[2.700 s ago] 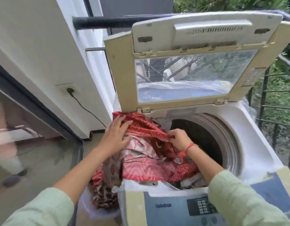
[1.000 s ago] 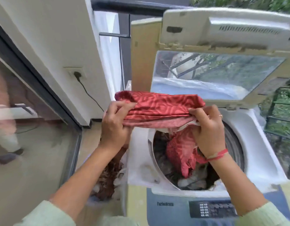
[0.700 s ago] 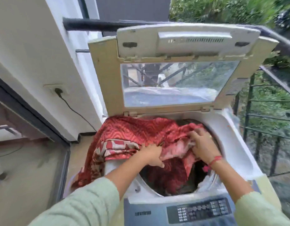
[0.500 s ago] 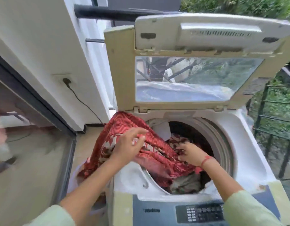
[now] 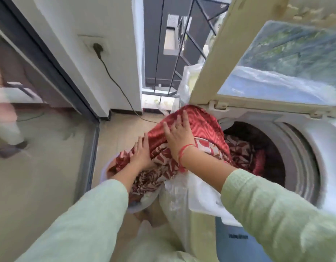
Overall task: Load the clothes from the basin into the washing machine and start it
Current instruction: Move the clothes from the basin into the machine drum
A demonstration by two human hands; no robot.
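At the washer's (image 5: 326, 148) left rim, a red cloth (image 5: 199, 120) is hanging half in, half out: one end is lying inside the drum (image 5: 297, 154) on other dark red laundry, the middle is draping over the rim, and the patterned lower part is trailing down into the basin (image 5: 104, 173) on the floor just beside the machine. Right hand (image 5: 179, 133) is lying palm down on the shiny top fold, fingers straight and spread, pressing rather than gripping; nothing is enclosed in it. A red thread band (image 5: 184, 149) is sitting on that wrist. Left hand (image 5: 141, 154) is resting lower, against the cloth where it is dropping toward the basin; its fingertips are running up to the edge of the red fold, and whether they are pinching the fabric cannot be read from this angle. Both forearms are showing pale green sleeves (image 5: 267, 205). Lid (image 5: 207, 69) is standing raised behind the drum, its window reflecting greenery. A clear plastic cover (image 5: 182, 191) is hanging down the washer's left side, under the right forearm, and the blue front panel (image 5: 237, 242) is showing below it, its lettering blurred. On the white wall to the left, a plug (image 5: 97, 48) is sitting in a socket and its cord (image 5: 122, 87) is running down to the tiled floor (image 5: 116, 133) toward the machine. A glass door (image 5: 40, 157) is filling the far left, and a dark railing (image 5: 173, 44) is closing the gap between wall and lid.
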